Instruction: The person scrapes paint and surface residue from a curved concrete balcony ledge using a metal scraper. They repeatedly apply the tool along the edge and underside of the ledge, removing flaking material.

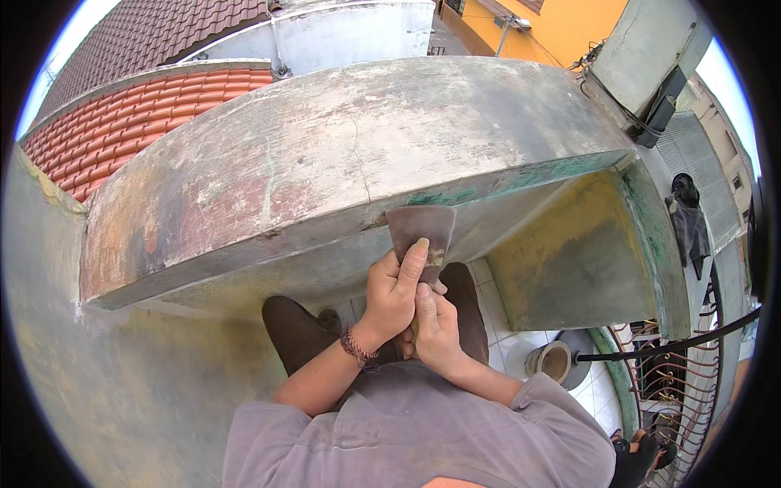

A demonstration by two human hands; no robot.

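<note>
Pointing scraper (421,231) at ledge (350,138), long axis running outward, both hands (391,297) gripping

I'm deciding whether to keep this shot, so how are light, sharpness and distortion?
Head view: daylight looks soft, the sky almost white; head view: the scraper, left hand and right hand look sharp; head view: the ledge bows, probably from the fisheye, and the corners are black.

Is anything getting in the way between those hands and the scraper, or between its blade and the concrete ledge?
Nothing visible does. The left hand and right hand both grip the scraper directly. Its blade's wide end is at the ledge's front face, with no object seen between; actual contact is hard to tell.
</note>
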